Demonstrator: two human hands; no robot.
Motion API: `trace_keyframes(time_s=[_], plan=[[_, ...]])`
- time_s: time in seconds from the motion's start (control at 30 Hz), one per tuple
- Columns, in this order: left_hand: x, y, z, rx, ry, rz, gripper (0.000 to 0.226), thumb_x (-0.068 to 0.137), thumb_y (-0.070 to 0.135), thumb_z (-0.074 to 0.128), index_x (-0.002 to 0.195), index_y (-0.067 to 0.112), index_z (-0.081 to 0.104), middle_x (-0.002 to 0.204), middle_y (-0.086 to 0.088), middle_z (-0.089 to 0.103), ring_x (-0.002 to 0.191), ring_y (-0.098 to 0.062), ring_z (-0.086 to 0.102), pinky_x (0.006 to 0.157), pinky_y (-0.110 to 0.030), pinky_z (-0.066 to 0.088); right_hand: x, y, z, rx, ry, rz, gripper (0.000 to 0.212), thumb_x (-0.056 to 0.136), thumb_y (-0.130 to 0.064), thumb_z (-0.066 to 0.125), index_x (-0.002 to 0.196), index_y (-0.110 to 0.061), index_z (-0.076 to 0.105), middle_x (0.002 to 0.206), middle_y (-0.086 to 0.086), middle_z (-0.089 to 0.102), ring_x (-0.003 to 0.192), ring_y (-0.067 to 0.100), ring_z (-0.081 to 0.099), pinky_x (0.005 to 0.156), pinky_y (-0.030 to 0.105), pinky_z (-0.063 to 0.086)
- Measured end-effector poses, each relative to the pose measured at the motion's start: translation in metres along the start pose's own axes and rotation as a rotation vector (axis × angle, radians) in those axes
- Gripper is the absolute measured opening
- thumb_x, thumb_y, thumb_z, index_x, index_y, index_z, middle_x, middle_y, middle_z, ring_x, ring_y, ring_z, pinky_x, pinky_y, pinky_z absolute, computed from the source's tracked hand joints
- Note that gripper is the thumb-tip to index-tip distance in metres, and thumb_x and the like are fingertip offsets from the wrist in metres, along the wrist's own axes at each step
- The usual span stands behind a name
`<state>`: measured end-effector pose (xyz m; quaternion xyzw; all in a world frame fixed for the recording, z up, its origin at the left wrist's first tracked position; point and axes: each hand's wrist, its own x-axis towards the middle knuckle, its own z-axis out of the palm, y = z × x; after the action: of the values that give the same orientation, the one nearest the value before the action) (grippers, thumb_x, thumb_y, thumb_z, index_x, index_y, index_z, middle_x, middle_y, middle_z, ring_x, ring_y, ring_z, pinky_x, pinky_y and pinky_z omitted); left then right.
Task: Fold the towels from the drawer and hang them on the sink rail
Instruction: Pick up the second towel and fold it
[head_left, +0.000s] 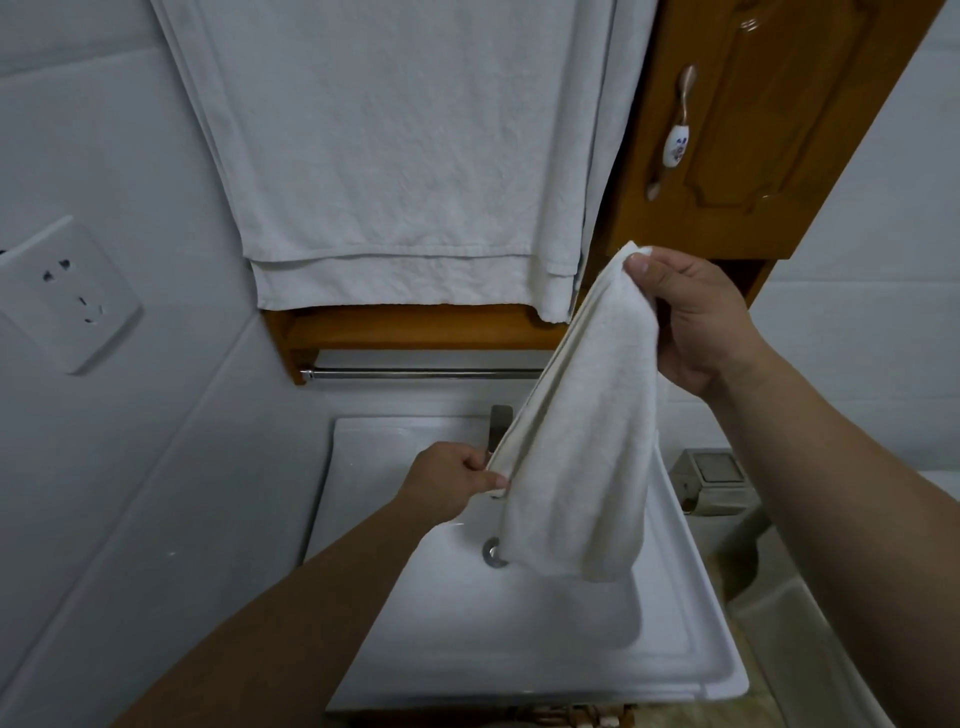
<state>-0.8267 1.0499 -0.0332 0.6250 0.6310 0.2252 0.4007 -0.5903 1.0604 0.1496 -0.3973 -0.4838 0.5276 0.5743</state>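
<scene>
A small white towel (582, 441), folded lengthwise, hangs tilted over the white sink (519, 639). My right hand (691, 317) pinches its top corner high at the right. My left hand (457, 478) grips its left edge lower down, near the faucet. The chrome sink rail (415, 373) runs bare under a wooden shelf (415, 327), behind and left of the towel. Large white towels (395, 156) hang above the shelf, covering the wall.
A wooden cabinet door (753, 119) with a ceramic handle (675, 145) is at the upper right. A wall socket (67, 296) sits on the left tiles. The sink drain (491, 553) shows below the towel. A grey box (711, 480) stands right of the sink.
</scene>
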Motion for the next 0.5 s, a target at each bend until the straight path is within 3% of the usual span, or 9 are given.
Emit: trace_keyframes(time_s=[0.2, 0.37, 0.5], plan=[[-0.005, -0.011, -0.009, -0.016, 0.008, 0.064, 0.040, 0.079, 0.040, 0.077, 0.079, 0.003, 0.061, 0.090, -0.013, 0.066, 0.085, -0.030, 0.063, 0.078, -0.044, 0.054, 0.001, 0.004, -0.014, 0.051, 0.135, 0.042, 0.013, 0.095, -0.022, 0.062, 0.101, -0.014, 0.071, 0.098, 0.002, 0.073, 0.103, 0.026, 0.068, 0.090, 0.041, 0.058], [-0.014, -0.013, -0.014, -0.458, -0.183, -0.087, 0.023, 0.090, 0.020, 0.069, 0.078, 0.005, 0.057, 0.084, -0.008, 0.066, 0.080, -0.021, 0.066, 0.080, -0.037, 0.060, 0.001, 0.004, -0.018, 0.127, 0.171, 0.048, 0.013, 0.095, -0.021, 0.063, 0.104, -0.016, 0.072, 0.106, 0.005, 0.074, 0.114, 0.032, 0.066, 0.096, 0.048, 0.055], [-0.014, -0.020, -0.012, -0.608, -0.171, -0.108, 0.025, 0.084, 0.015, 0.075, 0.069, 0.009, 0.056, 0.075, -0.007, 0.064, 0.078, -0.022, 0.062, 0.080, -0.039, 0.056, 0.001, 0.004, -0.019, 0.115, 0.157, 0.036, 0.013, 0.096, -0.021, 0.061, 0.104, -0.018, 0.071, 0.104, 0.003, 0.075, 0.113, 0.030, 0.067, 0.097, 0.048, 0.055]])
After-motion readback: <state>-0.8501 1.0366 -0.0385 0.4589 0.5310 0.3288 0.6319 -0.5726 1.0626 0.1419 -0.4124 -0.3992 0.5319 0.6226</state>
